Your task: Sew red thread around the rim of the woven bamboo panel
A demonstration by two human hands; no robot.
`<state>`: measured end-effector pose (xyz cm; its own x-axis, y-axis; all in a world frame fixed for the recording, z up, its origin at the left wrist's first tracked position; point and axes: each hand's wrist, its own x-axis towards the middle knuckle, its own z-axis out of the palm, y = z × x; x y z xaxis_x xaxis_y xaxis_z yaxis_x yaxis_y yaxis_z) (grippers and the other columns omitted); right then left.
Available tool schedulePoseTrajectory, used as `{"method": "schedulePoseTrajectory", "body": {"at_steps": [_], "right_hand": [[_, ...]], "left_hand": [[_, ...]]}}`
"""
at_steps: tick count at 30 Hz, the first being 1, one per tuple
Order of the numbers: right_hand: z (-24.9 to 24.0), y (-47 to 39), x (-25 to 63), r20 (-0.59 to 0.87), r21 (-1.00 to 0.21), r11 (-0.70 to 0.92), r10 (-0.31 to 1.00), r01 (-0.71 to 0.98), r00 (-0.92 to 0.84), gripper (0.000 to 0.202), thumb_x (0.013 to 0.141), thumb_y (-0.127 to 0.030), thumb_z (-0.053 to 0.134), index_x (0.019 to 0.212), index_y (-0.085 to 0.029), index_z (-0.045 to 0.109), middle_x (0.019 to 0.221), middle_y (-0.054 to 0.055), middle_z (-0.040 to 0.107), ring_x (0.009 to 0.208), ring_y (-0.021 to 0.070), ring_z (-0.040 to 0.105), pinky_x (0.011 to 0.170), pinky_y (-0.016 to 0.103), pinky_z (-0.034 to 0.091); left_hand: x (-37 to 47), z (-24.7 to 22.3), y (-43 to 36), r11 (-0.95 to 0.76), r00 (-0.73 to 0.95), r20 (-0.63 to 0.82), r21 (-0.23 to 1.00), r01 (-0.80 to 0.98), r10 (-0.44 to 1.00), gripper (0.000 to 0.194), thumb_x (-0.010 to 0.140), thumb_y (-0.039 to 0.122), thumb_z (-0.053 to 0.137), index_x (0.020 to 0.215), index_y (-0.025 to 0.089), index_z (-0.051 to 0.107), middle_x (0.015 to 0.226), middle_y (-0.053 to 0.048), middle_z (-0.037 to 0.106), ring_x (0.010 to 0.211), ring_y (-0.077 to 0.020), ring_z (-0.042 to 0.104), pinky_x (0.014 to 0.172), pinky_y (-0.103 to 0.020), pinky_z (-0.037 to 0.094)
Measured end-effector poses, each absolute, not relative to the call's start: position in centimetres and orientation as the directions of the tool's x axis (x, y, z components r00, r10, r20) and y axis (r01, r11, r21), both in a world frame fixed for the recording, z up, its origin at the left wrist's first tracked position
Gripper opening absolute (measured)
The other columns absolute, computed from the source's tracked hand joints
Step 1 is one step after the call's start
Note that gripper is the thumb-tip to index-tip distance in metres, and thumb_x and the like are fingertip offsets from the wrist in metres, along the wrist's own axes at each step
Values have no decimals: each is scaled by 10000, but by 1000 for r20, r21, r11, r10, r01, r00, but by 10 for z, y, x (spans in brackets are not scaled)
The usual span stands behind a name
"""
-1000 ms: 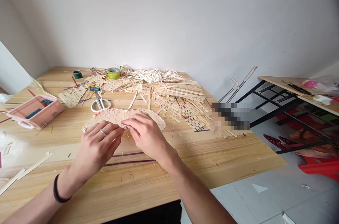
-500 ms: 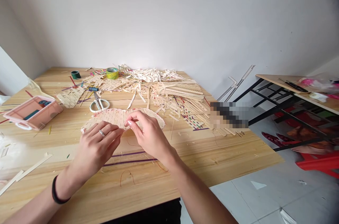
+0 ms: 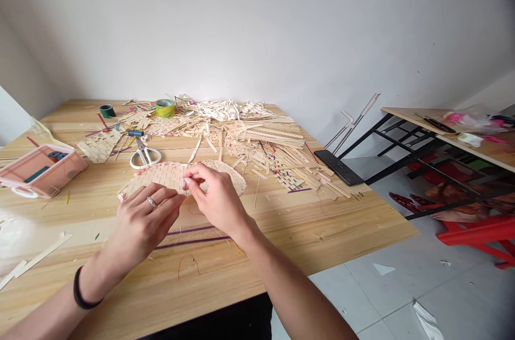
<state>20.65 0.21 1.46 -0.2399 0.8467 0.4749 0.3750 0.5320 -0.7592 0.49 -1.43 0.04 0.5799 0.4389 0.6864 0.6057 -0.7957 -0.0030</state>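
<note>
A pale woven piece (image 3: 161, 175) with a reddish stitched rim lies on the wooden table, partly behind both hands. My left hand (image 3: 148, 216), with a ring on one finger, is closed at the piece's near edge; what its fingertips pinch is hidden. Just right of those fingertips, my right hand (image 3: 215, 195) pinches something thin, too small to make out. Loose red thread (image 3: 189, 260) curls on the table below the hands. Two purple strips (image 3: 193, 241) lie flat beneath the wrists.
White-handled scissors (image 3: 145, 156), a blue spool (image 3: 135, 133) and yellow-green tape (image 3: 164, 109) lie beyond the hands. A pink basket (image 3: 50, 174) stands left. Bamboo strips (image 3: 277, 139) pile up behind; a black phone (image 3: 338, 167) rests at the right edge.
The whole view has shifted slightly, so the table and objects appear further left. Both hands keep nearly the same closed pose at the woven piece, fingertips slightly repositioned.
</note>
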Motion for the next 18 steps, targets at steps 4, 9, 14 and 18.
{"method": "schedulePoseTrajectory", "body": {"at_steps": [4, 9, 14, 18], "right_hand": [[13, 2, 205, 451, -759, 515, 857, 399, -249, 113, 991, -106, 603, 1016, -191, 673, 991, 44, 780, 908, 164, 755, 816, 267, 565], [13, 0, 206, 463, -744, 542, 840, 390, -283, 128, 979, -86, 600, 1011, -179, 682, 982, 45, 770, 879, 154, 736, 813, 266, 555], [16, 1, 211, 523, -647, 635, 772, 421, -360, 108, 978, -102, 627, 929, -184, 677, 941, 36, 740, 880, 159, 679, 841, 288, 537], [22, -1, 215, 648, -536, 735, 673, 415, -356, 131, 997, -125, 599, 974, -193, 708, 1024, 61, 748, 1002, 194, 677, 955, 355, 543]], "left_hand": [[5, 0, -14, -802, 588, 683, -5, 597, 434, 231, 951, 64, 657, 1139, 196, 674, 1017, -52, 762, 873, -201, 672, 796, -342, 534], [4, 0, -14, -804, 596, 681, -19, 595, 425, 278, 945, 46, 669, 1185, 186, 651, 1031, -55, 756, 878, -198, 661, 792, -337, 531], [2, 0, -13, -790, 562, 703, 0, 613, 437, 271, 930, 59, 683, 1162, 199, 679, 1018, -50, 759, 877, -201, 677, 792, -335, 533], [1, 0, -12, -772, 522, 728, 16, 635, 444, 266, 932, 68, 692, 1156, 211, 677, 992, -41, 746, 854, -191, 674, 781, -324, 532]]}}
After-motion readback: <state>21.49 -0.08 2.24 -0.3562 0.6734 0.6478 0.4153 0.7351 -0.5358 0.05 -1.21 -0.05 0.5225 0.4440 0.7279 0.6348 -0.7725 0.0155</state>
